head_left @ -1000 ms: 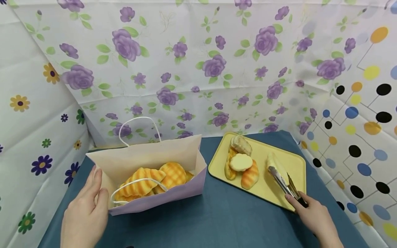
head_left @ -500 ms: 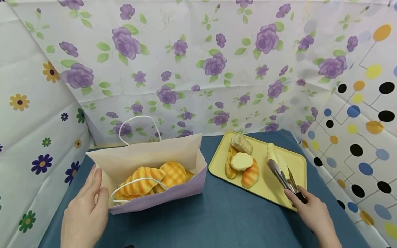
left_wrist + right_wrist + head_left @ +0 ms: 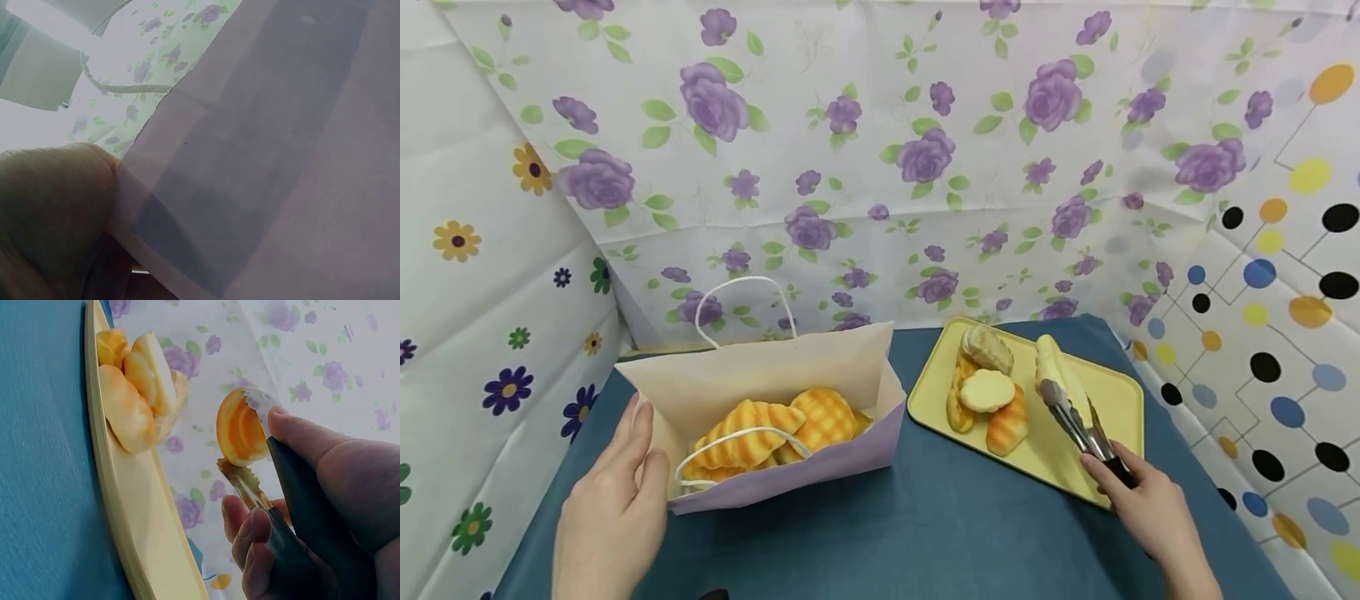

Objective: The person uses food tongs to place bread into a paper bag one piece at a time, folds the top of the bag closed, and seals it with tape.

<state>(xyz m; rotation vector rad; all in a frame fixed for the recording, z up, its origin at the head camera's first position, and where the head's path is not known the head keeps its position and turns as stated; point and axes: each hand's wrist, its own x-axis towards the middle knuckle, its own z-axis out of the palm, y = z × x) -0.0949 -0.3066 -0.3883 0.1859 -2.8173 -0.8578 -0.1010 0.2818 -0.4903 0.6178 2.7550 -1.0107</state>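
Observation:
My right hand (image 3: 1153, 504) grips black-handled metal tongs (image 3: 1078, 429) over the right half of a yellow tray (image 3: 1090, 475). Between the tong tips is a long, pale bread roll (image 3: 1060, 379), lifted off the tray; the right wrist view catches the orange-brown end of this roll (image 3: 240, 428). On the left, my left hand (image 3: 613, 496) holds the side edge of a lilac paper bag (image 3: 857, 454), thumb at its front corner. Inside the gaping bag lie several golden breads (image 3: 745, 433). The left wrist view is mostly bag wall (image 3: 262, 144), with fingers partly hidden behind the paper.
On the tray's left half sit several breads (image 3: 988, 392) in a cluster. A blue cloth (image 3: 880, 542) covers the table. Patterned curtains (image 3: 880, 167) enclose the back and both sides. White cord handles (image 3: 745, 279) stick up from the bag and droop across its opening.
The tongs and the pale roll have risen from the tray and shifted slightly left. My left hand and the bag stay about where they were.

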